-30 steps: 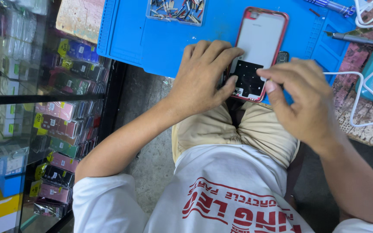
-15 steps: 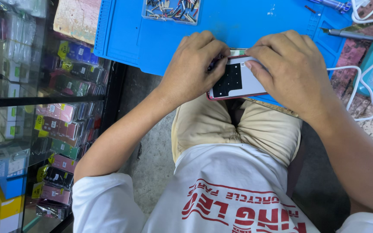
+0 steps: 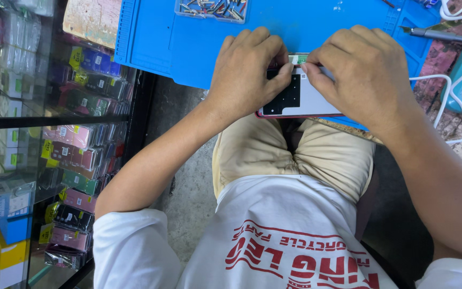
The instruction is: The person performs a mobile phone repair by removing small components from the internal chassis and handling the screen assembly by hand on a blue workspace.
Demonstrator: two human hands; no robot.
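Head view: both hands on red-edged smartphone w/ back cover off (image 3: 306, 99), lying at near edge of blue silicone repair mat (image 3: 188, 37) on surface. Left hand (image 3: 247, 72) pinching phone's left end, thumb on black inner plate. Right hand (image 3: 364, 75) fingertips closed on something small at far edge, can't tell what. Phone already opened; insides exposed, reassembly not done. Clear tray of small bits (image 3: 212, 9) far, metal tool (image 3: 445, 36) right, white cable (image 3: 455, 115) nearby.
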